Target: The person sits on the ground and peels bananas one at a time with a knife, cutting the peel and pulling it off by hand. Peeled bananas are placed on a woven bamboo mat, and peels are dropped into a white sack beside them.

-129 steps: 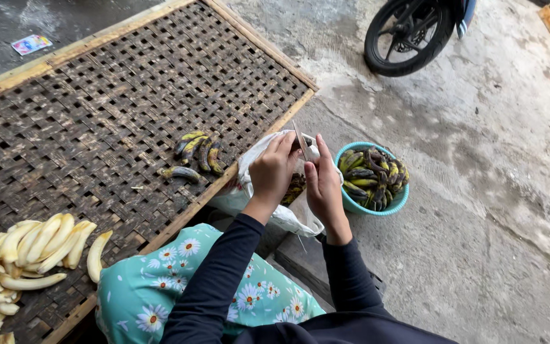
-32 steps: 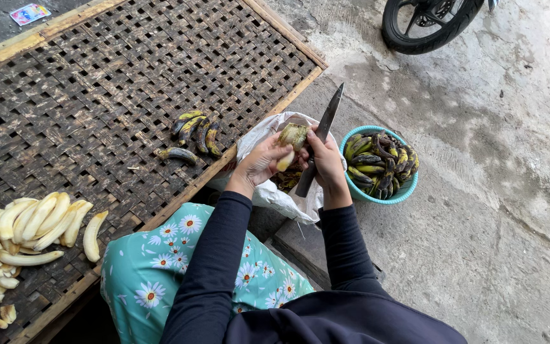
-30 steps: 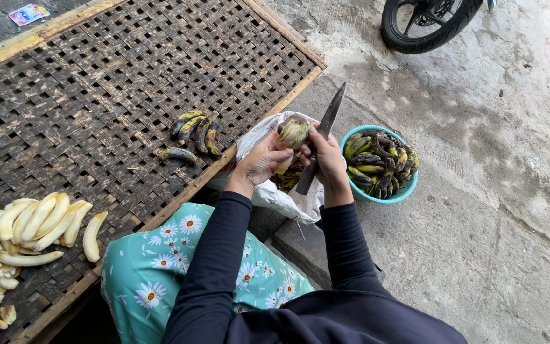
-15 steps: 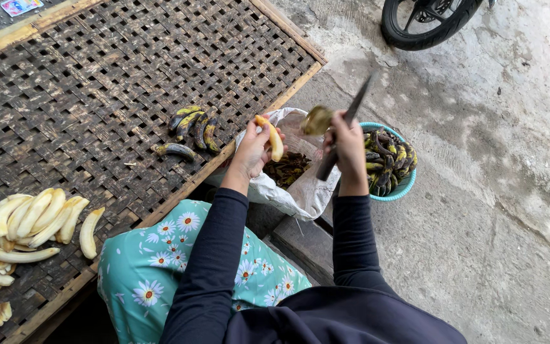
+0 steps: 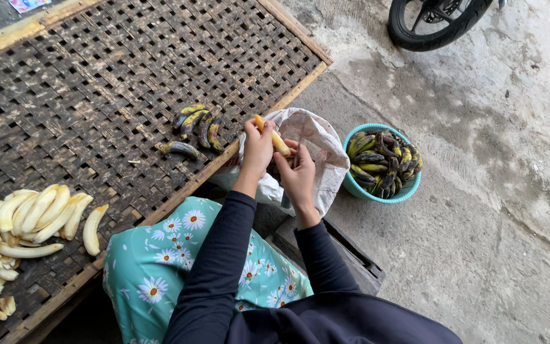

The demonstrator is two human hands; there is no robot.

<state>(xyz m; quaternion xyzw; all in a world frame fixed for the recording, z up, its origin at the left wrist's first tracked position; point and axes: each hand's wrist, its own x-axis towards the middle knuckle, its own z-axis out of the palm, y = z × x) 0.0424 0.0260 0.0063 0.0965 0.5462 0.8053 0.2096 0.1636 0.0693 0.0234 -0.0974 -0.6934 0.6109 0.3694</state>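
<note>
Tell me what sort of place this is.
Likely an outdoor yard used for drying fruit: rough concrete ground, a large woven drying rack with peeled bananas laid out, a basin of unpeeled bananas, and a motorbike wheel parked close by.

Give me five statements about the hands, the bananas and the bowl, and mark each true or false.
1. The left hand holds a peeled banana. True.
2. The teal bowl holds peeled bananas. False: its bananas are unpeeled and dark-skinned.
3. Peeled bananas lie on the woven rack. True.
4. The right hand rests on the rack. False: it is over the white bag.
5. No unpeeled bananas are on the rack. False: a few dark ones lie there.
</note>
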